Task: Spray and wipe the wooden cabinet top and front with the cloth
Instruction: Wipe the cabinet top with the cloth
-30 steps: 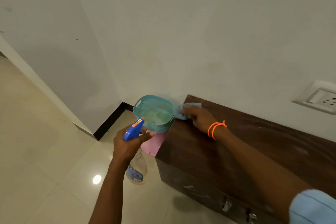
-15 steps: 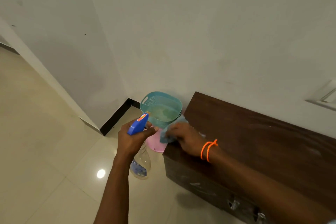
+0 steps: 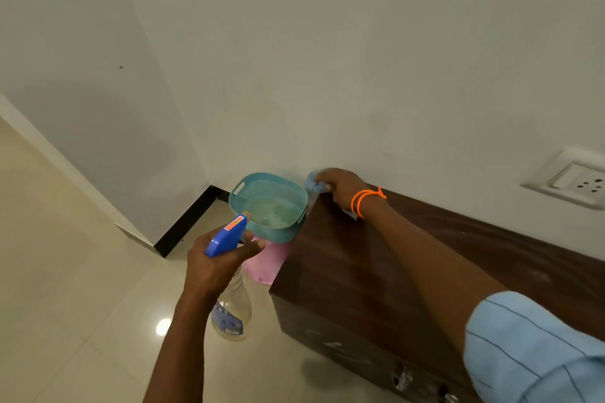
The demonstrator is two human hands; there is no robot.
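- Right hand [image 3: 340, 188] at the far left corner of the cabinet [image 3: 370, 271] top, right against the wall [image 3: 327, 59].
- Fingers curled tight around a bunched light blue cloth [image 3: 315, 182]; cloth mostly hidden under the hand, only a bit pokes out on the left side.
- Cloth presses on the corner edge of the dark wooden top.
- Orange thread band [image 3: 365, 199] on the right wrist; light blue striped sleeve [image 3: 537, 350] at bottom right.
- Left hand [image 3: 219, 258] wrapped closed around the neck of a spray bottle [image 3: 230, 307], out over the floor [image 3: 65, 271], left of the cabinet and not touching it.
- Bottle has a blue trigger head [image 3: 227, 235], clear body, blue label low down; nozzle points up and to the right, toward the basket.
- Teal perforated basket [image 3: 270, 206] sits just beside the cabinet's left end, on top of something pink [image 3: 266, 262].
- Cabinet front faces down-left; metal handles [image 3: 401, 376] at the bottom edge, white smudges on the front.
- Pale streaks on the top toward the right.
- White wall socket [image 3: 576, 180] at the right, above the cabinet.
- Black skirting [image 3: 186, 222] in the corner.
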